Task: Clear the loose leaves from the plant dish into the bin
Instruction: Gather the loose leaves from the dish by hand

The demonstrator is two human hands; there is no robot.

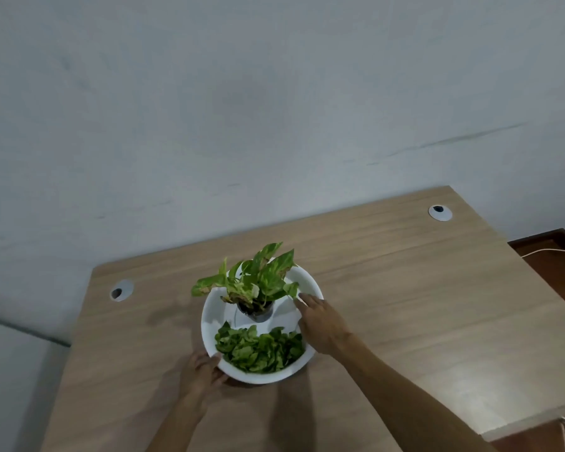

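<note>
Thickly, green leaves heap in dish; left hand grips rim, right hand flat.

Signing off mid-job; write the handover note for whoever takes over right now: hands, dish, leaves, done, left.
Left hand: grips the near-left rim of the white dish.
Right hand: fingers straight, lying over the dish's right rim beside the potted plant.
Loose leaves: piled in the dish's near half; the dish sits on the wooden desk.
Done: no leaves out of the dish.
Left: move the whole pile to the bin, which is not in view.
</note>
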